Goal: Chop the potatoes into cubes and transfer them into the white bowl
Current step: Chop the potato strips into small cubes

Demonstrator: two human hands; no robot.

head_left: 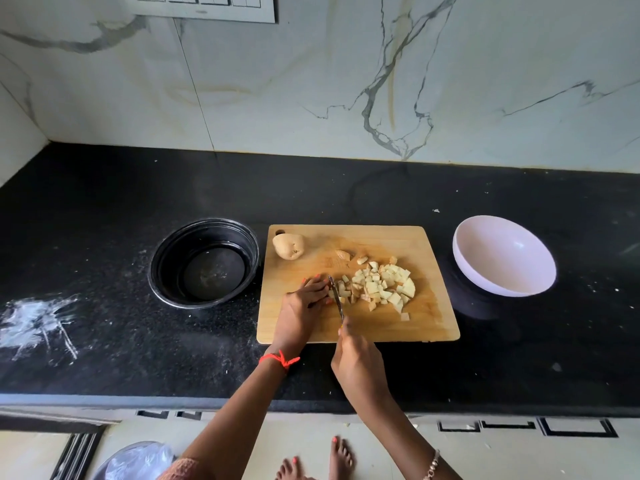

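On the black counter's board (429, 327), your left hand (306, 296) clamps the potato piece (342, 291), fingertips just left of the knife (336, 299) clenched in your right hand (358, 363).

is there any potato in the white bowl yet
No, the white bowl holds nothing, while the cubes all lie on the board.

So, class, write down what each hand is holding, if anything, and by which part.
Right hand holds the knife by its handle. Left hand curls down beside the blade; whatever it pins is hidden.
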